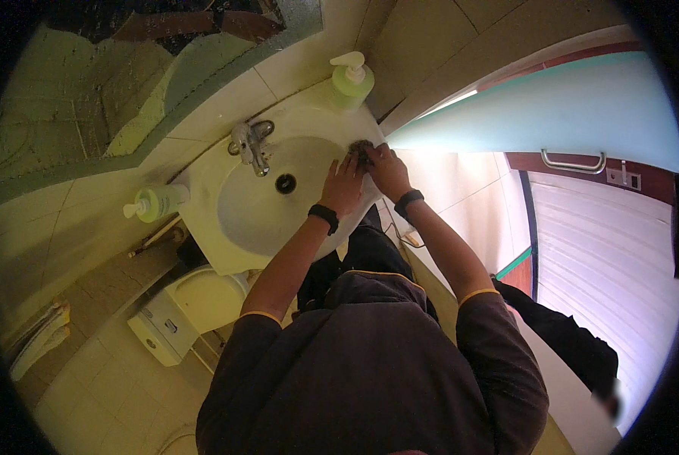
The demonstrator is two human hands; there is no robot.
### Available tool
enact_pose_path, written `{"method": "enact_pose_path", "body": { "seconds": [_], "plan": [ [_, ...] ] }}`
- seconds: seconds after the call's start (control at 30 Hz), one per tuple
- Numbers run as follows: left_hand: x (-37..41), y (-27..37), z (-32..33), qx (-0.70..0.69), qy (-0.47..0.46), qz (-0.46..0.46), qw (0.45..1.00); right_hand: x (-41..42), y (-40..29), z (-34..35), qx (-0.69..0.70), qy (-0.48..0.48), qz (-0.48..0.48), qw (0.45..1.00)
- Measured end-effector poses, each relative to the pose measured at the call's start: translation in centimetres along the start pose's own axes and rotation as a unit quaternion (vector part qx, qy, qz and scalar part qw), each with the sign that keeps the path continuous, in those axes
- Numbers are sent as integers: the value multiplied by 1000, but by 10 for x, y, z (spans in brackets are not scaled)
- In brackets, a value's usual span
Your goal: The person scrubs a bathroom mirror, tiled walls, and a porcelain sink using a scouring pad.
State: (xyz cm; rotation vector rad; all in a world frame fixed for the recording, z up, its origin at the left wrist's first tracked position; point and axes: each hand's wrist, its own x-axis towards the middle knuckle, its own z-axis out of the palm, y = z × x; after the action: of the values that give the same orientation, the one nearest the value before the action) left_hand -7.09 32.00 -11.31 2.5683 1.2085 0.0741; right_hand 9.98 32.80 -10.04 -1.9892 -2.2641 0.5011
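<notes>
A white ceramic washbasin (pixel 234 239) is in front of me. At its right rim, my right hand (pixel 388 172) presses its fingers on a dark, rough scouring pad (pixel 361 148), possibly steel wool. Just left of it, my left hand (pixel 342 187) lies flat against the basin's inner right side, fingers slightly apart. Its fingertips come up close to the pad; whether they touch it is unclear. The chrome faucet (pixel 251 147) stands at the back of the basin, above the dark drain (pixel 285 183).
Pump bottles stand at the basin's back right corner (pixel 352 82) and left corner (pixel 160 203). A wet mirror (pixel 44 114) hangs behind. Below left is a toilet (pixel 169 324). To the right are a pale blue door (pixel 544 108) with a metal handle (pixel 572 163) and a person in dark clothes (pixel 572 335).
</notes>
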Motion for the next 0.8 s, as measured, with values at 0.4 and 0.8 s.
{"method": "enact_pose_path", "body": {
  "seconds": [0.4, 0.8],
  "plan": [
    [11, -20, -22, -9, -59, -68, 996, 39, -11, -3, 31, 29, -48, 998],
    [10, -28, -25, -10, -50, -90, 995, 48, -8, 4, 37, 8, -71, 997]
  ]
}}
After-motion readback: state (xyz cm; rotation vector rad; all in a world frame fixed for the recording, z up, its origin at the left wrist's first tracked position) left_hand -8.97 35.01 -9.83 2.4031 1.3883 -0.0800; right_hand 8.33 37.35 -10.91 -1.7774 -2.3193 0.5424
